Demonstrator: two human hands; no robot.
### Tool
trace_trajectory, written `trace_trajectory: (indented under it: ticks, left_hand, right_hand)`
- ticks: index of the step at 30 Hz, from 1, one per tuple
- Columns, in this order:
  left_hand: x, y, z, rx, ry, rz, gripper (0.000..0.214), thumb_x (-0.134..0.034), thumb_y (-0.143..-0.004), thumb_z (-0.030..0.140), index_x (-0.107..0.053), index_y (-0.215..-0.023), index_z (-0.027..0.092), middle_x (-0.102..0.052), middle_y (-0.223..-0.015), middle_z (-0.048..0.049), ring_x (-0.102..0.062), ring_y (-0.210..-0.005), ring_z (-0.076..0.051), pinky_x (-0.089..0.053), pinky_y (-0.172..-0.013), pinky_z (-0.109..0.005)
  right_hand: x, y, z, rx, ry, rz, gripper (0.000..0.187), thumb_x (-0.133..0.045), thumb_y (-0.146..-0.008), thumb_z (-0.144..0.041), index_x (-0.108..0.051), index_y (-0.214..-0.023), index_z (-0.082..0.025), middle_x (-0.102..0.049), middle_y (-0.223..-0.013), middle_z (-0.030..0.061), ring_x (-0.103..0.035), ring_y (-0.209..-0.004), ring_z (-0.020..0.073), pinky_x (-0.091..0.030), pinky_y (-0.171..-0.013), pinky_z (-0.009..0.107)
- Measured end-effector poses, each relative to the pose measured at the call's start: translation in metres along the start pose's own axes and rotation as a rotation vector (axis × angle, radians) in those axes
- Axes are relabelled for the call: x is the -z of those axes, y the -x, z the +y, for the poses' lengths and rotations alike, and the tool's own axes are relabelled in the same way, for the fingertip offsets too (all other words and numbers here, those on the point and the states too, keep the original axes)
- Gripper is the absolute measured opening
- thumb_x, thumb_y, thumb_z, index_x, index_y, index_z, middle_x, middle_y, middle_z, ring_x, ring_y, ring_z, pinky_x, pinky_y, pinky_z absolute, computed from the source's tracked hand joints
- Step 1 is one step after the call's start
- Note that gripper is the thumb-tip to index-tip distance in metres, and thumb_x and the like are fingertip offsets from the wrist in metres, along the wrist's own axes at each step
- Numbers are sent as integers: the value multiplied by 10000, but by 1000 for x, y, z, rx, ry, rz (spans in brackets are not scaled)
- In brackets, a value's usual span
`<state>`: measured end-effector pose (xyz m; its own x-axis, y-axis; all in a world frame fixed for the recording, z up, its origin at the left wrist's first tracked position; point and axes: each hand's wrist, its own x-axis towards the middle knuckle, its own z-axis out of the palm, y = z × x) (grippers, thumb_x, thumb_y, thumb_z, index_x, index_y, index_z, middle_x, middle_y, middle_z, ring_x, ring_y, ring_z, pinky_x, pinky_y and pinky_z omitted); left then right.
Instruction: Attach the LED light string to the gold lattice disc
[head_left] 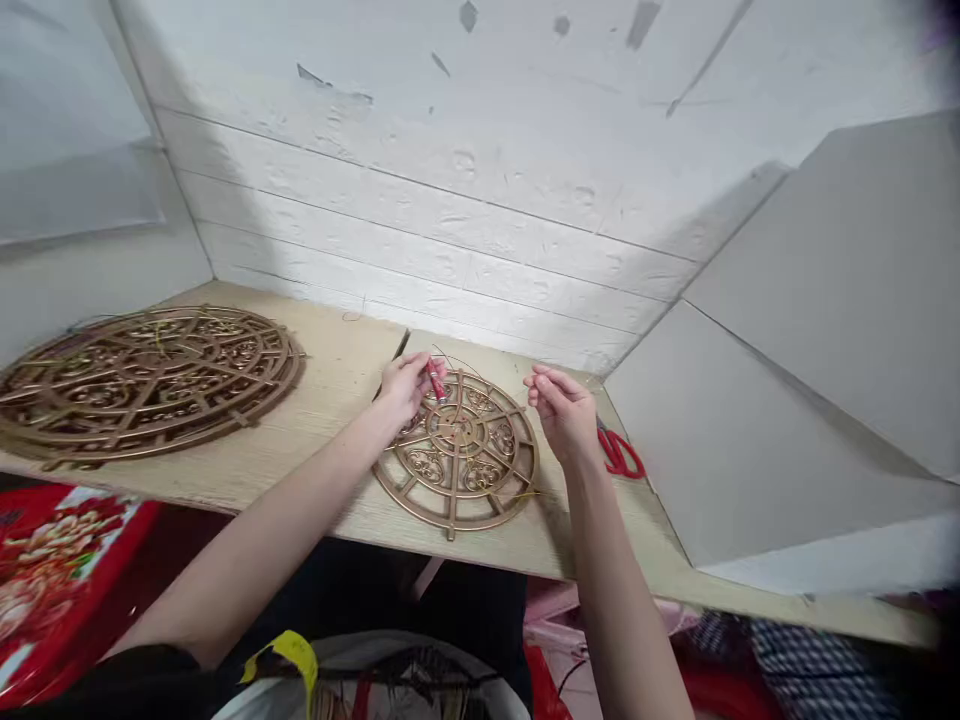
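A small round gold openwork disc [457, 455] lies flat on the wooden table [330, 400] in front of me. My left hand [405, 385] rests at the disc's upper left rim, fingers closed on a small red-handled tool [436, 381]. My right hand [562, 410] hovers over the disc's right rim with the fingers pinched together; thin gold wire runs near them, but what they hold is too fine to make out. Wire strands [457, 362] arc above the disc's far edge.
A larger stack of gold openwork discs [146, 380] sits at the table's left. Red-handled scissors [619, 452] lie just right of my right hand. A grey board [787, 400] leans at the right. Red printed packaging [52, 580] and bags lie below the table edge.
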<state>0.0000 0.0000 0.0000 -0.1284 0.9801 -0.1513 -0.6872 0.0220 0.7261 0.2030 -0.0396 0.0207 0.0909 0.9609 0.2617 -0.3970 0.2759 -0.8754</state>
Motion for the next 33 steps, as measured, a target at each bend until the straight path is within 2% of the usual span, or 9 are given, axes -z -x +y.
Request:
trace_trajectory:
  ticks: [4,8,16,25,33]
  left_hand:
    - [-1,0,0,10,-4,5,68,-524,-838,65,-545,-776,85,-652,-668,-103,-621,-541,-134,-492,-515,-216]
    - [-1,-1,-1,6,4,0,68,-523,-836,63,-540,-779,95,-654,-669,-94,-620,-543,-127,-479,-504,-205]
    - [-2,3,-6,0,-16,7,61,-559,-810,57,-533,-783,104,-655,-659,-90,-637,-560,-138,-524,-596,-249]
    - [-4,8,-9,-27,-45,40,88,-513,-832,55,-495,-785,126,-629,-638,-48,-628,-544,-128,-534,-636,-282]
    - [-2,4,-13,-25,-21,36,116,-493,-841,41,-486,-761,125,-623,-631,-49,-638,-573,-131,-543,-664,-286]
  right_hand:
    - [1,-3,-1,-49,-55,14,337,-885,-478,-230,-713,-757,-153,-680,-660,11,-556,-527,28,-485,-495,71]
    - [2,-3,-1,-157,-69,-34,309,-897,-467,-240,-691,-683,-162,-679,-665,-3,-557,-525,18,-488,-499,54]
    - [-7,5,14,-373,106,-272,301,-868,-537,-279,-723,-764,-146,-685,-685,17,-594,-555,46,-512,-532,97]
    - [-21,15,35,-374,232,-370,274,-832,-587,-327,-695,-715,-126,-674,-653,30,-593,-528,78,-497,-494,161]
    - [-25,15,44,-386,306,-391,314,-815,-600,-377,-665,-707,-123,-647,-624,16,-569,-493,79,-480,-450,172]
